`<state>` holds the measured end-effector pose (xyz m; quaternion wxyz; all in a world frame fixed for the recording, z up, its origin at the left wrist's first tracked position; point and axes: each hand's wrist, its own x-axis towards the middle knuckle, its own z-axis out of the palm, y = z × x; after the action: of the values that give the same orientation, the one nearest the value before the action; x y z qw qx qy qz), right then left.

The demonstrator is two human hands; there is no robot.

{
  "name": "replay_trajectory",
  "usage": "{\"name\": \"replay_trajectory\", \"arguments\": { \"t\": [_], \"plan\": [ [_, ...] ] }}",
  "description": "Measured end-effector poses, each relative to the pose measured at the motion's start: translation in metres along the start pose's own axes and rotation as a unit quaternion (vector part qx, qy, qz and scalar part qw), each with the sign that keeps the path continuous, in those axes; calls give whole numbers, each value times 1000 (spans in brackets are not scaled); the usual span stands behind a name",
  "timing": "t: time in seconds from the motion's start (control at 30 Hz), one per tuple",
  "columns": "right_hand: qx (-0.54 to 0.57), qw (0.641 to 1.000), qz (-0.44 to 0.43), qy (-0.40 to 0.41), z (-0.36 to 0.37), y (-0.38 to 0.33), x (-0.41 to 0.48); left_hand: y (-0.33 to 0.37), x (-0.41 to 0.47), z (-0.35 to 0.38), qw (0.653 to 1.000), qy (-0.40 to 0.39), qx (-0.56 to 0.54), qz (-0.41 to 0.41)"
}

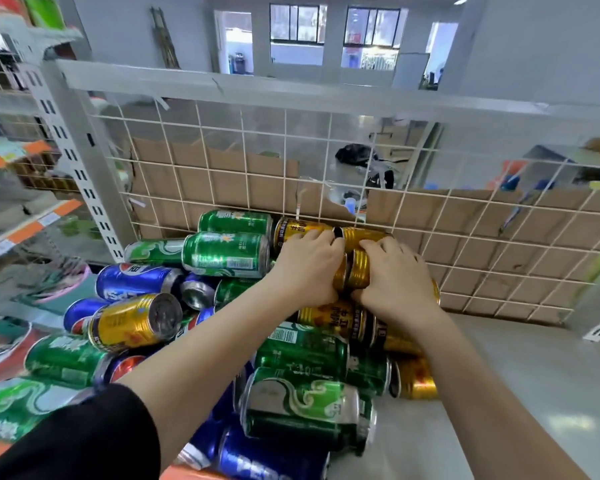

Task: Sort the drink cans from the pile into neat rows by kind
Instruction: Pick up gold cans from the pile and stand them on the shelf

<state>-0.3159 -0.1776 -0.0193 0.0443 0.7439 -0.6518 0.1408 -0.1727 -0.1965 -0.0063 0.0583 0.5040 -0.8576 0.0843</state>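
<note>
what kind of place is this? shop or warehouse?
Probably a shop, or a mock one: slotted metal shelving with a wire mesh back, orange price strips along the edges at left, and drink cans piled up. Cardboard boxes beyond the mesh hint at stocking.

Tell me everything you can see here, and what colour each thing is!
gold cans: at least six, gold, lying by the wire grid and under the hands; one more on the pile at the left
green cans: many, green, some with white swirls, all through the pile
Pepsi cans: several, blue, left and front of the pile
wire grid: one, white, behind the cans
cardboard: brown sheets, behind the grid
shelf: one, grey, under the cans
sleeve: one, black, on the left arm
left hand: one, gripping gold cans
right hand: one, gripping gold cans
</note>
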Motion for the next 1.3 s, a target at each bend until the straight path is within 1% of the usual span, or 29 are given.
{"name": "replay_trajectory", "arguments": {
  "t": [0.1,0.17,0.23,0.33,0.43,0.57,0.7,0.87,0.93,1.07,1.17,1.3],
  "plan": [
    [91,995,34,38,-5,0,-1,-4,0,-7,999,24,-28,-5],
    [174,981,51,73,-8,0,-4,-5,-1,-13,997,53,-59,-24],
    [247,960,76,108,-14,-1,-9,-4,-3,-16,993,79,-83,-40],
    [341,917,120,171,-20,0,-19,-3,-7,-18,982,107,-143,-65],
    [401,881,164,188,-26,4,-29,-2,-10,-23,962,118,-228,-91],
    [401,874,190,197,-31,8,-46,8,-17,-36,941,124,-301,-91],
    [430,852,211,211,-36,17,-70,30,-23,-47,926,113,-348,-89],
    [440,829,272,212,-44,49,-116,79,-28,-50,933,82,-345,-63],
    [442,823,287,213,-48,69,-141,106,-30,-47,932,66,-353,-42],
    [418,828,311,207,-57,115,-200,172,-33,-42,932,58,-357,-14],
    [395,836,328,196,-64,155,-248,233,-35,-35,925,45,-375,-27],
    [354,840,354,209,-73,212,-301,318,-39,-23,904,35,-424,-35]
  ]
}}
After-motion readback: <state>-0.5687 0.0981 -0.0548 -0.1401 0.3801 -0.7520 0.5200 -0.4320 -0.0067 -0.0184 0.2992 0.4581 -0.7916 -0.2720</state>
